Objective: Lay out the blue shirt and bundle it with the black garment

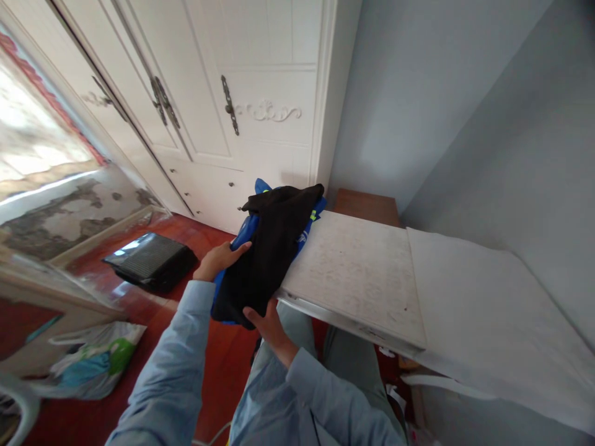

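A bundle of folded clothes (269,248), black on top with blue fabric and yellow-green marks beneath, rests half on the left end of a pale desk top (357,272) and half over its edge. My left hand (220,257) grips the bundle's left side. My right hand (267,325) holds it from underneath at the near end. Both arms wear light blue sleeves.
A white wardrobe (209,105) with dark metal handles stands behind the bundle. A white cloth (488,310) covers the desk's right part. A black flat case (151,260) lies on the red floor. Plastic bags (93,365) sit at lower left. Grey walls rise on the right.
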`<action>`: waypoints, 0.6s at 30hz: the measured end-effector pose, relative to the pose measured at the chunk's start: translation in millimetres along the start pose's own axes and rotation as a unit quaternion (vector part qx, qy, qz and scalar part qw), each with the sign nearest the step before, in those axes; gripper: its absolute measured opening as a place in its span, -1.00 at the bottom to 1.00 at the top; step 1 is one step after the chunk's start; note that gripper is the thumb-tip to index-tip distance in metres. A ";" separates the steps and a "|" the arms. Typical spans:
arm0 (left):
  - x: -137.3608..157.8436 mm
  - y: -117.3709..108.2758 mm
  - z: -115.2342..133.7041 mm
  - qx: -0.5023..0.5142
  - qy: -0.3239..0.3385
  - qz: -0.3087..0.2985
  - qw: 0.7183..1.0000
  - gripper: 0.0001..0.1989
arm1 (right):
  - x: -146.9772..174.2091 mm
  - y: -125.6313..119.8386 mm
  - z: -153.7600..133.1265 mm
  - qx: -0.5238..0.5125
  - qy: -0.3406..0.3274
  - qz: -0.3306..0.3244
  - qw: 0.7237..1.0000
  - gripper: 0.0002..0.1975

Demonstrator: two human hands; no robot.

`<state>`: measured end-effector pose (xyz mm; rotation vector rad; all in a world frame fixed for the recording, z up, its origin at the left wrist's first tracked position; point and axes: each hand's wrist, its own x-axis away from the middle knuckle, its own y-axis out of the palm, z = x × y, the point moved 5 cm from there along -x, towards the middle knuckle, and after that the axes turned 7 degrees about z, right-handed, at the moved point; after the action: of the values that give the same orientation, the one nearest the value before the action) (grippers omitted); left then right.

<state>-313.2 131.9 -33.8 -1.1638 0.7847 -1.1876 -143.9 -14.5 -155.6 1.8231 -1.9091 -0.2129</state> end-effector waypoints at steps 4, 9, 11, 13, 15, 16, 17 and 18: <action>-10.3 5.5 4.1 0.125 0.019 -0.053 0.991 -0.20 | -32.7 19.9 1.4 -0.076 0.040 0.017 0.996 -0.15; -16.0 20.4 9.2 0.230 0.001 -0.096 0.969 -0.32 | -54.1 42.1 -2.4 -0.186 0.163 -0.133 0.960 -0.09; -14.7 22.0 7.7 0.230 -0.006 -0.076 0.970 -0.27 | -53.8 41.4 -7.5 -0.173 0.182 -0.183 0.951 -0.11; -14.2 18.8 2.4 0.220 -0.007 -0.047 0.974 -0.22 | -50.2 30.5 -11.6 -0.141 0.195 -0.203 0.949 -0.17; -18.2 11.9 -4.6 0.187 -0.003 -0.013 0.982 -0.16 | -44.3 8.4 -14.9 -0.083 0.198 -0.188 0.959 -0.23; -22.8 7.8 -7.0 0.174 0.003 0.005 0.985 -0.14 | -40.0 -5.6 -17.4 -0.032 0.191 -0.177 0.965 -0.26; -29.3 4.2 -7.8 0.170 0.012 0.020 0.985 -0.12 | -35.0 -20.3 -21.1 0.029 0.181 -0.167 0.969 -0.30; -37.6 1.4 -6.5 0.178 0.024 0.033 0.983 -0.10 | -29.2 -34.3 -26.6 0.093 0.169 -0.165 0.967 -0.35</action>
<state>-328.0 166.4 -40.8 -0.8120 0.6101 -1.2450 -101.6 16.2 -154.4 2.1373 -1.4269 0.1657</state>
